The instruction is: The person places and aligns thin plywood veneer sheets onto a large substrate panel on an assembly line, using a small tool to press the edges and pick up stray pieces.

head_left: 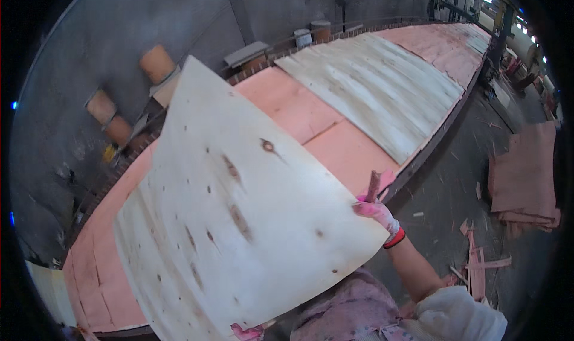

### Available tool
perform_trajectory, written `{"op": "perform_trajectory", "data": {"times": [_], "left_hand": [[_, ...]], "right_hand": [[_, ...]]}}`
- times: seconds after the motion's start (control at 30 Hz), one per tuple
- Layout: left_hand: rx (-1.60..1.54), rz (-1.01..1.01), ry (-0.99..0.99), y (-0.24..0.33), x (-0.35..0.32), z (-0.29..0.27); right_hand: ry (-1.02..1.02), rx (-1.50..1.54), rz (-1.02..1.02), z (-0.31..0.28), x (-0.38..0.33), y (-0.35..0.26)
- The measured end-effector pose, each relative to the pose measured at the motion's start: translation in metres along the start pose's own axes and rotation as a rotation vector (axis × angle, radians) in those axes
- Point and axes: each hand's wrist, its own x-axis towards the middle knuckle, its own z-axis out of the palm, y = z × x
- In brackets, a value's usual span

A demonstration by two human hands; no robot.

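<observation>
Over pink-coated bench (335,149), right hand (375,209) pinches pale veneer sheet (239,221) edge; left hand hidden beneath, grip unclear

Right hand (375,209), gloved in pink, is raised with forearm extended, its grip pinched closed; left hand hidden.

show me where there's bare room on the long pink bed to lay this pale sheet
Bare pink bed lies between the held pale knotted veneer sheet and the pale rippled sheets farther along. Beyond those it is covered. The right hand pinches the sheet's edge; the floor by the reddish veneer stack is littered.
</observation>
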Motion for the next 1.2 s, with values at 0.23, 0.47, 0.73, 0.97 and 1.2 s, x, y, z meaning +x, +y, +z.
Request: {"op": "perform_trajectory", "data": {"times": [0.23,0.47,0.73,0.97,1.2], "left_hand": [[0.402,0.202,-0.241,-0.180,0.016,0.242],[0.580,0.216,-0.153,-0.234,0.062,0.273],[0.951,0.377,0.004,-0.243,0.040,0.311],[0.856,0.362,0.084,-0.255,0.059,0.303],[0.955,0.266,0.159,-0.249,0.101,0.289]], "right_hand": [[-0.031,0.695,-0.240,-0.218,0.104,-0.050],[0.263,0.665,-0.043,-0.230,0.086,-0.012],[0.376,0.436,0.122,-0.245,0.120,0.010],[0.493,0.446,0.160,-0.272,0.160,0.032],[0.391,0.088,0.361,-0.301,0.165,0.044]]}}
